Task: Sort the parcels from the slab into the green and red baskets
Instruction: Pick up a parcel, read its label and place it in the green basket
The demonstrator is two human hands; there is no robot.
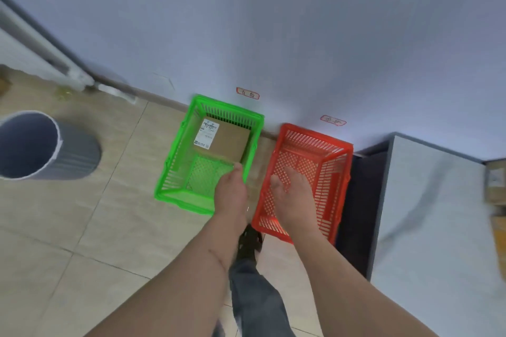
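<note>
A green basket (175, 150) stands on the floor against the wall. In its far half lies a brown cardboard parcel (227, 142) with a white label. To its right stands a red basket (336, 172) with nothing visible inside. My left hand (231, 191) hovers over the green basket's near right corner, fingers relaxed and holding nothing. My right hand (293, 194) hangs above the red basket's left side, fingers also loose and holding nothing. At the far right, blurred parcels (495, 186) lie on a white slab (427, 213).
A grey bin (41, 145) stands on the tiled floor at the left. Small red-edged labels are stuck on the wall above each basket. A dark gap lies between the red basket and the slab. My leg and shoe show between my arms.
</note>
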